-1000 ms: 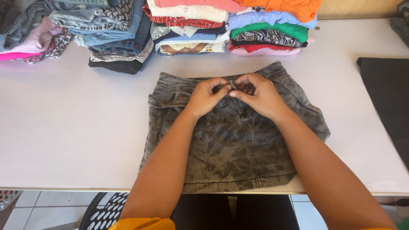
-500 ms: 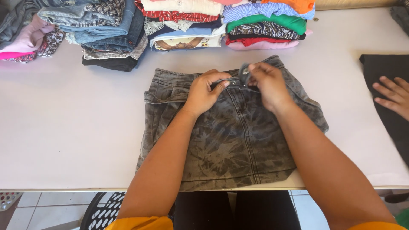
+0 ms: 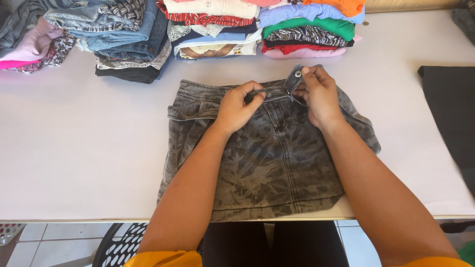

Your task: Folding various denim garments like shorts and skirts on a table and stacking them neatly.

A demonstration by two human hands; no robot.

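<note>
From the head view, your left hand (image 3: 237, 106) pinches the waistband of the grey skirt (image 3: 262, 153) lying flat on the table (image 3: 74, 148), while your right hand (image 3: 319, 94) pinches the button tab (image 3: 295, 76) lifted open. This looks like the unfastening step; spreading the fly needs a steady left-hand hold.

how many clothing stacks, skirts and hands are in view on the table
Stacks of folded clothes: 4 (jeans stack, striped-top stack, green-and-orange stack, pink heap at far left)
Grey denim skirt: 1
Hands: 2 (left hand, right hand)
Total: 7
</note>
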